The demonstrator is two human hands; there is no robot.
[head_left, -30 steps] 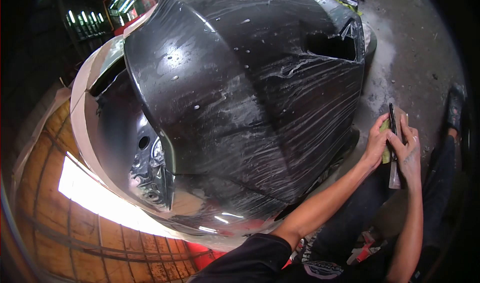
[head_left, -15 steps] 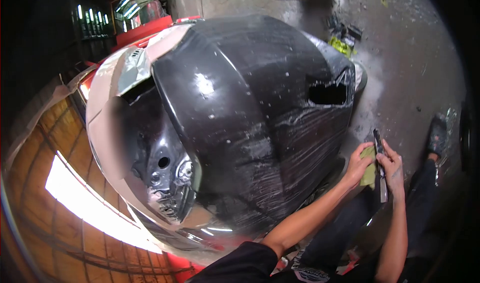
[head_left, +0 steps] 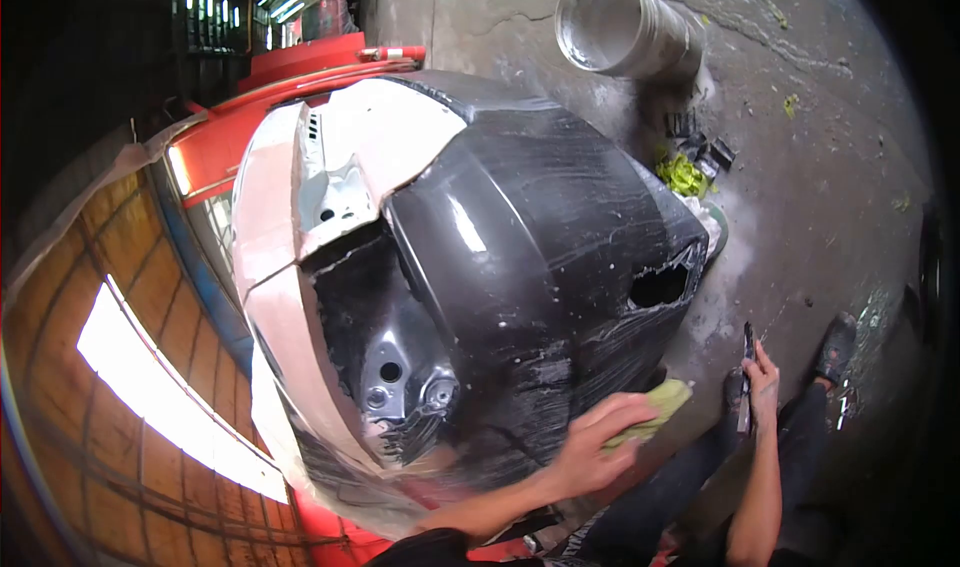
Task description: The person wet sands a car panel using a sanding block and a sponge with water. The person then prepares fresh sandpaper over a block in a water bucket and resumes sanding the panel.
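Note:
My left hand (head_left: pixel 605 435) is closed around a yellow-green pad (head_left: pixel 652 414); whether it is cloth, sponge or abrasive sheet I cannot tell. It hovers by the lower right edge of a car body's dark panel (head_left: pixel 505 257), which carries whitish streaks, and I cannot tell whether the pad touches. Farther right, over the floor, my right hand (head_left: pixel 763 379) grips a long, thin dark tool (head_left: pixel 746 372), seen edge-on and upright in the view. A ragged rectangular hole (head_left: pixel 658 287) opens near the panel's right end.
Bare metal shows in an open recess (head_left: pixel 390 367) beside pinkish-tan filler (head_left: pixel 275 237) on the car. A whitish bucket (head_left: pixel 640 27) lies or stands on the concrete floor (head_left: pixel 820 157). Yellow-green scraps (head_left: pixel 682 177) and dark pieces sit near the panel. My shoes (head_left: pixel 836 347) are at right.
My left hand has moved left, away from the right hand and toward the panel, carrying the yellow-green pad. The right hand keeps the dark tool, slightly lower. The view has shifted, showing more bucket.

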